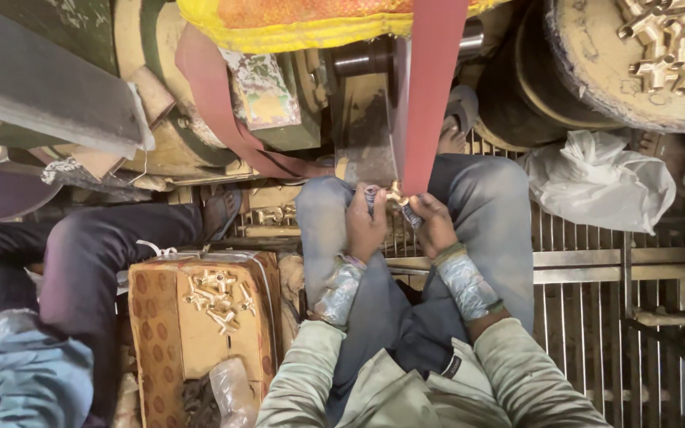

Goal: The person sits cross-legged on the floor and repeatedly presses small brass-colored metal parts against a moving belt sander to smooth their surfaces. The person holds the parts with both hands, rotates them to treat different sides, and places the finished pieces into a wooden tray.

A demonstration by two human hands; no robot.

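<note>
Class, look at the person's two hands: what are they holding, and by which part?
Both hands, left hand and right hand, grip a small brass fitting from either side against the red belt; the exact part cannot be told.

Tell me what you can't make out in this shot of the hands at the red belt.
Head view, the only one:
- Brass fitting: mostly covered by the left hand and right hand; its shape is unclear.
- Red belt: its top is cut off by the frame edge, its lower end hidden behind the hands.
- Brass pieces on the round tray: cut off at the top right.
- Person at left: only legs and a sleeve show.
</note>
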